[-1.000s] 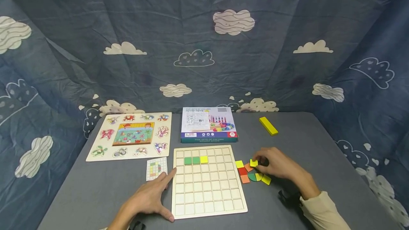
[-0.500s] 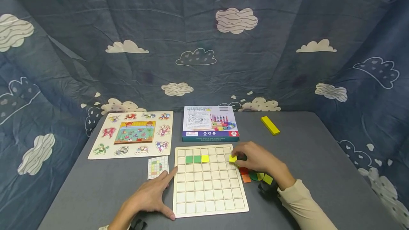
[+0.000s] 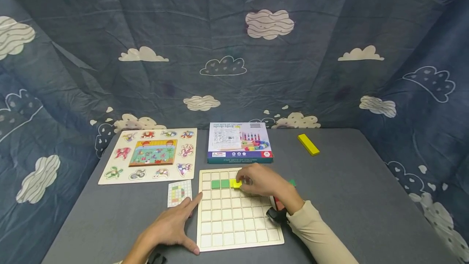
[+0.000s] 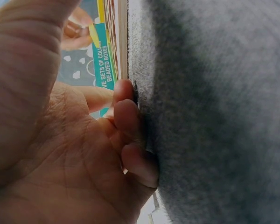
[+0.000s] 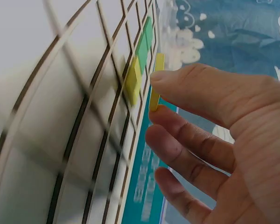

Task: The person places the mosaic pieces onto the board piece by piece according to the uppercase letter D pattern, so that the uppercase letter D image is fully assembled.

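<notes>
A wooden grid board (image 3: 227, 228) lies on the grey table, with two green tiles (image 3: 220, 184) and a yellow square tile (image 5: 132, 82) side by side in its second row from the far edge. Between thumb and index finger, my right hand (image 3: 261, 180) pinches another yellow square tile (image 5: 157, 84). That tile is held above the board and overlaps the seated yellow one in the head view. At the board's left edge rests my left hand (image 3: 170, 224), thumb and index finger spread along it. Loose tiles (image 3: 278, 203) right of the board are mostly hidden behind my right forearm.
A small printed pattern card (image 3: 179, 193) lies left of the board. Behind it is a knob puzzle with sea animals (image 3: 108, 177). A boxed bead set (image 3: 239, 158) stands beyond the board, and a yellow bar (image 3: 308, 144) lies at the back right.
My right hand has carried the yellow tile leftward from the loose pile, across the board's right edge, to beside the row of tiles. The left hand stays in place.
</notes>
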Available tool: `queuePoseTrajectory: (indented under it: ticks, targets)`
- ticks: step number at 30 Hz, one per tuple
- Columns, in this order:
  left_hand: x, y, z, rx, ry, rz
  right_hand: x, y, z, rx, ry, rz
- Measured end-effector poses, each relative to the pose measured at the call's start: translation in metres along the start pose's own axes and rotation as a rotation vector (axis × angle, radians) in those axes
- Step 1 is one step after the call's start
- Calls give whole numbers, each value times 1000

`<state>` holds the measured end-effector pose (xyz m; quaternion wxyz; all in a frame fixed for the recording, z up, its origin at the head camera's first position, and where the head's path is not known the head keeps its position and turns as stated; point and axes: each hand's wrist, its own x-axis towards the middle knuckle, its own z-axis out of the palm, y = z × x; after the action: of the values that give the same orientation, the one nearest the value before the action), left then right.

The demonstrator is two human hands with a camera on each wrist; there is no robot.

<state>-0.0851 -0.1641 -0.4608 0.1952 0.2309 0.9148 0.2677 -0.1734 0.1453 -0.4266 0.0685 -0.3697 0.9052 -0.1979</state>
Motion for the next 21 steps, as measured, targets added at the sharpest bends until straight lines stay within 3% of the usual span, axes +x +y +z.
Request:
queuePoseTrajectory:
  ticks: [9, 16, 21]
  targets:
    - [0, 0, -1, -2, -5, 0, 19, -24, 16, -61, -15, -92]
    - [1, -1, 0, 19, 3, 24, 28, -39, 25, -113, -15, -108]
    - [0, -1, 0, -13, -3, -5, 31, -43, 32, -132, -12, -103]
